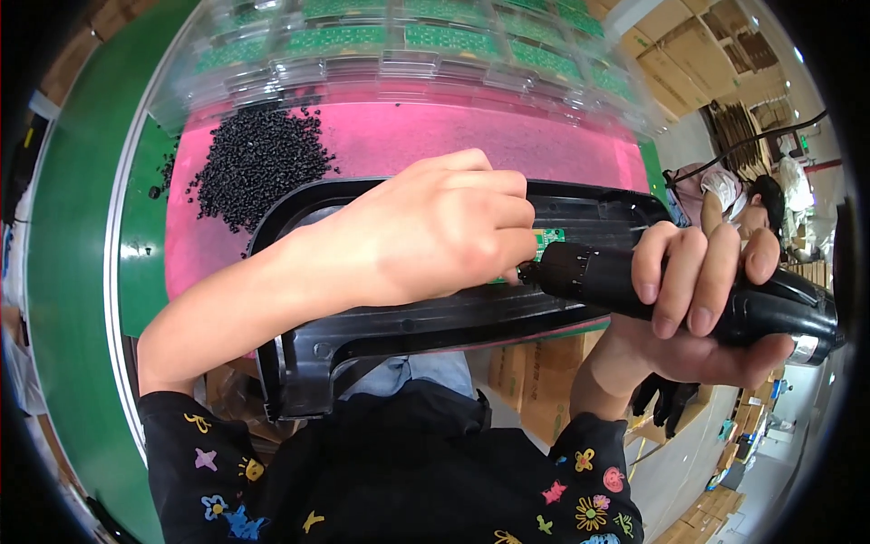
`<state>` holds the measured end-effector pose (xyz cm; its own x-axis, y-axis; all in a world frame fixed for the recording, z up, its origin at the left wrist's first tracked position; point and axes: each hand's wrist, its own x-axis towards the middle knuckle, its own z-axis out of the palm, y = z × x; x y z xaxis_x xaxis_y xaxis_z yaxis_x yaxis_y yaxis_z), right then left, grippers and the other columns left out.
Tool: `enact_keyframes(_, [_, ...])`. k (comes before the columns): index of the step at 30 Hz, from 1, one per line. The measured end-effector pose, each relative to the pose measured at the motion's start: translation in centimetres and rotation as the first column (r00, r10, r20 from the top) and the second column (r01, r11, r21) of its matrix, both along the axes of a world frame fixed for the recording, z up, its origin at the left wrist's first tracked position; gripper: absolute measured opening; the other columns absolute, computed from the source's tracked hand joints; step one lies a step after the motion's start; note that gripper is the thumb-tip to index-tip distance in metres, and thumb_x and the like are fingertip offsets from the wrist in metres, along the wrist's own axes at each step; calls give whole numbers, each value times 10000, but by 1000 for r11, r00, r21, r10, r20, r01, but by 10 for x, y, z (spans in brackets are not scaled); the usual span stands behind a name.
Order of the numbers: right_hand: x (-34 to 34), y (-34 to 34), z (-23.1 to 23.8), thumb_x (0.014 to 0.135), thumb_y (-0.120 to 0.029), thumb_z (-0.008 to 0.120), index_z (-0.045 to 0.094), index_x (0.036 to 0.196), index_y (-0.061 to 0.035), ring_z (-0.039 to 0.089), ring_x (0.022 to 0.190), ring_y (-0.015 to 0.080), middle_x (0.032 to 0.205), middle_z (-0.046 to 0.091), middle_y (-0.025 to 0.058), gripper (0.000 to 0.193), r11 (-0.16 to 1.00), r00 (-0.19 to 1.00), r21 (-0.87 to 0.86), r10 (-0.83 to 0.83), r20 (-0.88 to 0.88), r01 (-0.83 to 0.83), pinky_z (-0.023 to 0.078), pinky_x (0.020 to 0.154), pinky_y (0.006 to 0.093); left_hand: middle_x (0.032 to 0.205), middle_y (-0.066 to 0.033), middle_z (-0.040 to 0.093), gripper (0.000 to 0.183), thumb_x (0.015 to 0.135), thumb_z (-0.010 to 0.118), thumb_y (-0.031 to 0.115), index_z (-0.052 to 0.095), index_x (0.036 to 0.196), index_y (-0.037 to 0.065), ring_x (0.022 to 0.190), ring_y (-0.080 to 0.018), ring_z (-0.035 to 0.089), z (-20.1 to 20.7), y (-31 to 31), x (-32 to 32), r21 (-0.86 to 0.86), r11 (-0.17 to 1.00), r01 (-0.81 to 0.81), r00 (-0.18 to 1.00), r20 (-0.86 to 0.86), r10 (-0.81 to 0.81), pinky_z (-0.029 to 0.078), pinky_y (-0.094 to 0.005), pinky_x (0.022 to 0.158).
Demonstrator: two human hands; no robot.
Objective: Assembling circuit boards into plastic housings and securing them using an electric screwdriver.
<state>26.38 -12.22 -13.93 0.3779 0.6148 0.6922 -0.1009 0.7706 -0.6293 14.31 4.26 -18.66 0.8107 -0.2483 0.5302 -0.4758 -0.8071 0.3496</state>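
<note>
Your right hand (pixel 702 290) grips the electric screwdriver (pixel 616 279); your left hand (pixel 458 227) hides its hold. The circuit board (pixel 552 238) is in the housing (pixel 417 327), seemingly unfastened.

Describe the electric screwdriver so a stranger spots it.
Find the pink mat, then the black plastic housing over its near edge. At the housing's right end, the right hand grips the electric screwdriver: a thick black cylinder, unlike the broad housing.

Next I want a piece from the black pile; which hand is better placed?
Probably the left hand: it is nearer the pile of small black pieces, while the right hand is wrapped around the black handheld tool.
</note>
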Motion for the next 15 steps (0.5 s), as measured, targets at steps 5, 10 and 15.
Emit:
enact_keyframes(5, [-1,-4,4,847,-454,632,466,1071,-72,500,474,77,688,530,-16,473,1000,1000,-16,3,2,-3,429,540,262,782,-17,612,160,704,747,149,640,783,60,801,-196,597,6,1,-4,118,991,-60,997,49,55,451,-332,728])
enact_keyframes(10, [3,-14,10,834,-441,645,484,1035,-69,505,473,77,664,529,-21,453,997,999,60,-40,18,39,430,536,256,771,-2,665,131,687,789,121,679,741,74,760,-178,609,4,-4,0,-177,981,-84,995,-76,71,429,-326,687])
enact_keyframes(15, [3,-11,8,813,-425,669,487,1017,-69,510,471,76,661,532,-30,449,995,998,99,-39,58,34,429,532,249,801,-19,679,144,703,781,108,675,785,56,767,-200,624,-1,-5,2,-266,963,-52,996,-82,32,436,-330,678])
